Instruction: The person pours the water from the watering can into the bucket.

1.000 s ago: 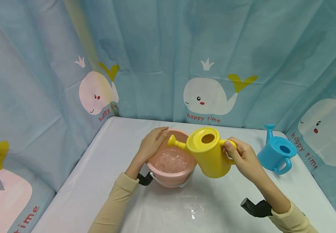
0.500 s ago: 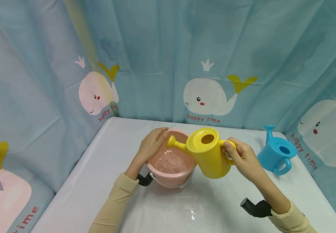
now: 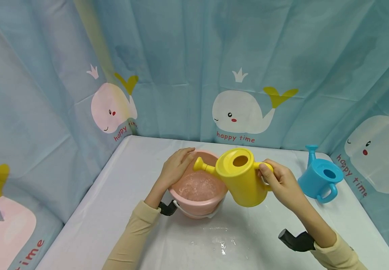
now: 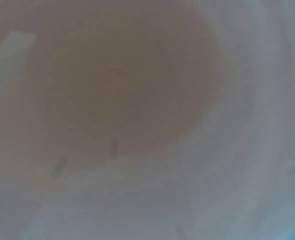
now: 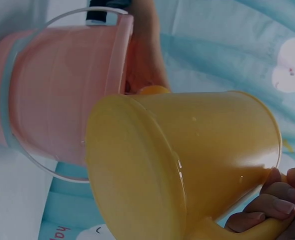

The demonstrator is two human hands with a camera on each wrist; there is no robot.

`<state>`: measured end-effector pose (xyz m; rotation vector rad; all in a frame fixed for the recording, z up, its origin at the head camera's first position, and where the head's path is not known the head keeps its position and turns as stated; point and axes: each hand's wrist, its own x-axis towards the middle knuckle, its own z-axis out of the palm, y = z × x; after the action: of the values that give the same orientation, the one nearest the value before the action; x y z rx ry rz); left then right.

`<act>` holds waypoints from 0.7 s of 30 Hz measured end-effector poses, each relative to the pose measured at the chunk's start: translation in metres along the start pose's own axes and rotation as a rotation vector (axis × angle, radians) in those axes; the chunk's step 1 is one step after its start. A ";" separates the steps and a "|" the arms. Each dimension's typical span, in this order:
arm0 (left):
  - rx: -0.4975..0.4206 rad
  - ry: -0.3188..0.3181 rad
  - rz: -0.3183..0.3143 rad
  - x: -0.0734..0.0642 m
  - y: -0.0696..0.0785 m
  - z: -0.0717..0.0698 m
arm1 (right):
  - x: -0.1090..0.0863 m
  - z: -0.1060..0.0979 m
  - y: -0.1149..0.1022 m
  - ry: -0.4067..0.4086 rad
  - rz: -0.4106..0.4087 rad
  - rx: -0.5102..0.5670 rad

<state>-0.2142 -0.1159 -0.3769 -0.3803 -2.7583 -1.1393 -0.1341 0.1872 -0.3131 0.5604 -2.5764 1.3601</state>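
Observation:
In the head view a pink bucket (image 3: 198,206) stands on the white-covered table, with rippling water (image 3: 198,186) inside. My left hand (image 3: 177,167) rests along its left rim, fingers extended toward the far side. With my right hand (image 3: 280,180) I grip the handle of a yellow watering can (image 3: 245,187), tilted left so that its spout (image 3: 204,165) is over the bucket. The right wrist view shows the can's base and side, with curled fingers (image 5: 275,205) round its handle. The left wrist view is dim and blurred, with no hand to make out.
A blue watering can (image 3: 320,178) stands at the table's right side. Wet patches (image 3: 223,245) shine on the white cover (image 3: 187,247) in front of the bucket. Blue curtains (image 3: 181,75) printed with whales hang behind and at both sides.
The ripples on the water in the bucket have shifted shape and look calmer than a second ago. Both hands and the yellow watering can stay practically in place.

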 end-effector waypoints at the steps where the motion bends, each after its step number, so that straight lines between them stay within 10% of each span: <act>1: -0.001 -0.001 0.001 0.000 0.000 0.000 | 0.000 0.000 0.000 0.000 0.001 -0.001; 21: 0.019 -0.015 -0.025 -0.001 0.002 0.000 | 0.001 -0.001 0.000 -0.008 0.015 0.002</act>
<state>-0.2129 -0.1142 -0.3758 -0.3549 -2.7930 -1.1192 -0.1349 0.1874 -0.3122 0.5488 -2.5917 1.3676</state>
